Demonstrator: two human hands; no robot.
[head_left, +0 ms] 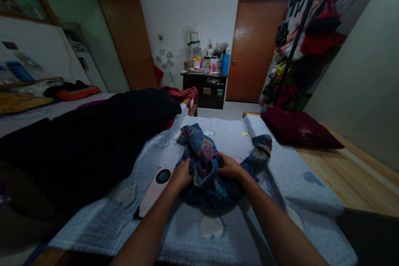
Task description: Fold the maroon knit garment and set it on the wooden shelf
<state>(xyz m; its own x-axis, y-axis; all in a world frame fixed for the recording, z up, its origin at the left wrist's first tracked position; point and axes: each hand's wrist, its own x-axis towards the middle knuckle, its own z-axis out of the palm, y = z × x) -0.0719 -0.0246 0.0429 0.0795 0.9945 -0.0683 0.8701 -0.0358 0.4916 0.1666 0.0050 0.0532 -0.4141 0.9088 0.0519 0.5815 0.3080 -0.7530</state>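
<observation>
A bunched blue denim garment with pink flower patterns (215, 191) lies in the middle of the light blue bedspread (205, 245). One sleeve or leg of it reaches out to the right, another part to the upper left. My left hand (183, 176) grips the garment's left side, fingers partly hidden in the cloth. On the other side, my right hand (230, 167) is closed on the fabric by a rolled collar or waistband edge. Beside my left forearm rests a pale pink phone (155, 193) with a round dark camera.
A large black cloth (93, 133) covers the left side. At the right, a dark red cushion (299, 129) lies on a wooden board (349, 166). Farther back stand a white fan (165, 60), a dark cabinet (204, 102) and wooden doors (255, 50).
</observation>
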